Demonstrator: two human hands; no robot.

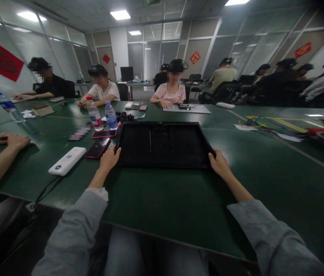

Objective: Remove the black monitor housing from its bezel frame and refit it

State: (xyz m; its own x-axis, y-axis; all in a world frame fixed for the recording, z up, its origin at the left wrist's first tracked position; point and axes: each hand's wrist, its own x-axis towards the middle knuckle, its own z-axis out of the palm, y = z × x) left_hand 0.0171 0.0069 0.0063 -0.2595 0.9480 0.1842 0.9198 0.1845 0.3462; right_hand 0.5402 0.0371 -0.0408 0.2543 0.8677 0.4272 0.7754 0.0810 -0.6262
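A wide black monitor (pixel 162 153) with a raised rim is in front of me at the green table (pixel 162 199). Two thin light lines show on its dark face, and a small mark too faint to read sits at its far edge. My left hand (pixel 110 158) grips its left side, thumb on top and fingers curled around the edge. On the opposite side, my right hand (pixel 219 164) holds the right edge in the same way. The undersides of both grips are hidden. Beside my left hand lies a phone (pixel 97 148) with a red edge.
Left of the monitor are a white power bank (pixel 67 161) with a cable, another phone (pixel 104 133) and two bottles, one red-capped (pixel 94 115), one blue-capped (pixel 110 116). A neighbour's hands (pixel 15 141) rest at far left. Coloured cables (pixel 274 124) lie right. Several people sit beyond.
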